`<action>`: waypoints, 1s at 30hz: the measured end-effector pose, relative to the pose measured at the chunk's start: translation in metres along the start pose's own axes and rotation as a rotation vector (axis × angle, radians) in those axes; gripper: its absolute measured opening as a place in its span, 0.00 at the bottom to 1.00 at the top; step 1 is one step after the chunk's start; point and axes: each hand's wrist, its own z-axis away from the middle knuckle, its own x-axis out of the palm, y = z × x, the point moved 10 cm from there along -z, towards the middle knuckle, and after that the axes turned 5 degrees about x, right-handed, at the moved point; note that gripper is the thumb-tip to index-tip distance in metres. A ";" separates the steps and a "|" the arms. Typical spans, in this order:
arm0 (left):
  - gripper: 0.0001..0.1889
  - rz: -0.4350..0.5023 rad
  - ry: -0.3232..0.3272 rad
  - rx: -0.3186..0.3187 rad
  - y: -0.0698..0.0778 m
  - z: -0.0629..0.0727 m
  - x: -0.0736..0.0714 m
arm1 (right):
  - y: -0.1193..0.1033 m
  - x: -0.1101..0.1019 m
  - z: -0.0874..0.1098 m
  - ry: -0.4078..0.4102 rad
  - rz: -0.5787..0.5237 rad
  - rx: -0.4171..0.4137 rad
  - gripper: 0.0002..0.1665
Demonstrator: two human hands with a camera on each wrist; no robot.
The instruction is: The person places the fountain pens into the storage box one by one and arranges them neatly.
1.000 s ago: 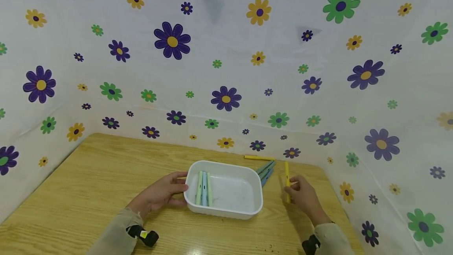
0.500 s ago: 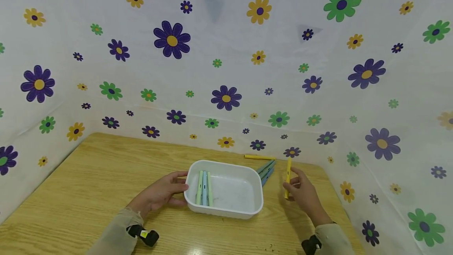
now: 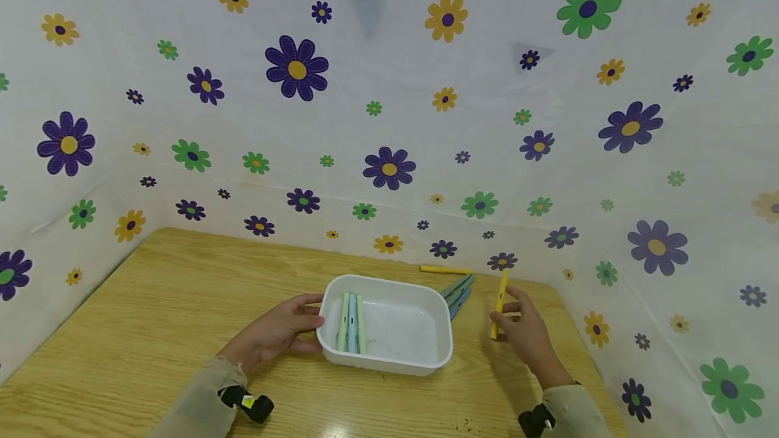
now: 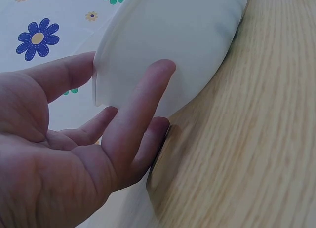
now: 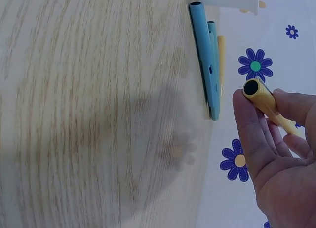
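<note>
My right hand [image 3: 528, 333] pinches a yellow pen-like tube [image 3: 502, 295] between thumb and fingers, right of a white plastic tray [image 3: 404, 330]. It is tilted and off the table; in the right wrist view its round end shows a dark opening. My left hand [image 3: 274, 331] holds the tray's left end, thumb at the rim and fingers on the outer wall [image 4: 197, 45]. Inside the tray, along its left side, lie two pale green tubes and a light blue tube [image 3: 351, 322] of the same kind.
Several green and blue tubes [image 3: 458, 295] lie by the tray's right end, partly hidden by its rim. Behind them a yellow tube [image 3: 446, 270] lies near the back edge of the wooden table [image 3: 201, 289]. A flowered white cloth [image 3: 389, 120] encloses the table's back and sides.
My right hand has risen and moved slightly right with the yellow pen-like tube, whose top now leans further right. My left hand and the tray have stayed in place.
</note>
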 end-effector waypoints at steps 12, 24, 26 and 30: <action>0.39 0.003 0.003 0.000 0.001 0.000 -0.001 | 0.001 0.004 0.002 -0.015 0.004 -0.012 0.48; 0.38 0.003 0.005 0.002 0.000 0.000 0.000 | -0.008 -0.002 0.005 0.024 0.014 -0.048 0.45; 0.38 0.004 0.006 0.002 0.000 0.000 0.001 | -0.010 -0.003 0.006 0.028 0.017 -0.055 0.45; 0.39 0.006 0.010 0.000 0.001 0.001 0.001 | -0.015 -0.005 0.009 0.038 0.013 -0.063 0.44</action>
